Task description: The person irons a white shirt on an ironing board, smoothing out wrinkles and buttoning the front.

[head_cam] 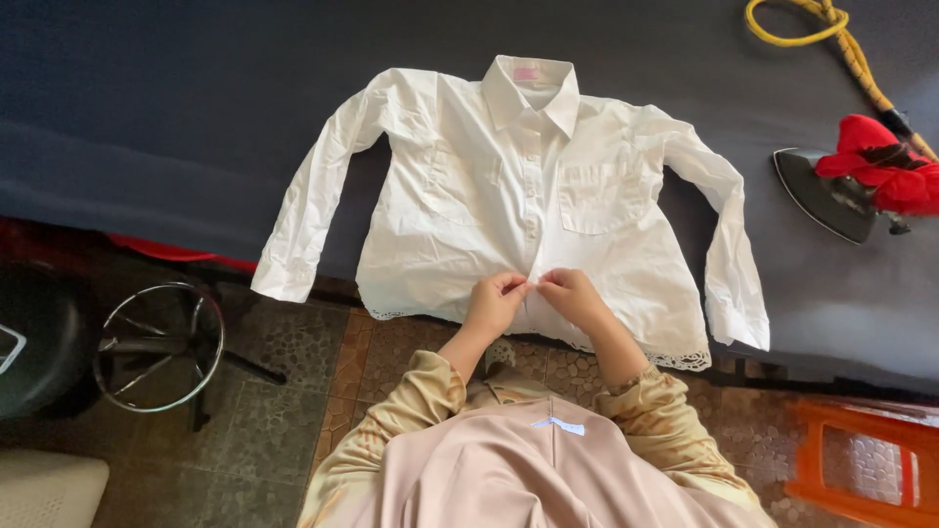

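Fingers (516,286) of both hands pinch white shirt's (469,196) placket near hem.

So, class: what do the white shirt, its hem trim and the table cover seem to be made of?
Shirt: thin woven cloth, probably cotton or a blend; matte, with soft creases. Hem trim: lace, going by its scalloped, openwork edge. Table cover: dark, dull fabric, perhaps padded; it sags softly over the edge. Both hands pinch the shirt's front near the hem.

A white shirt (518,186) with a pink neck label and lace-patterned hem is lying on a dark navy table cover (176,108). A red-handled iron (851,186) is trailing a yellow braided cord (831,29); beige satin sleeves (411,401) are gleaming beside an orange stool (851,460).
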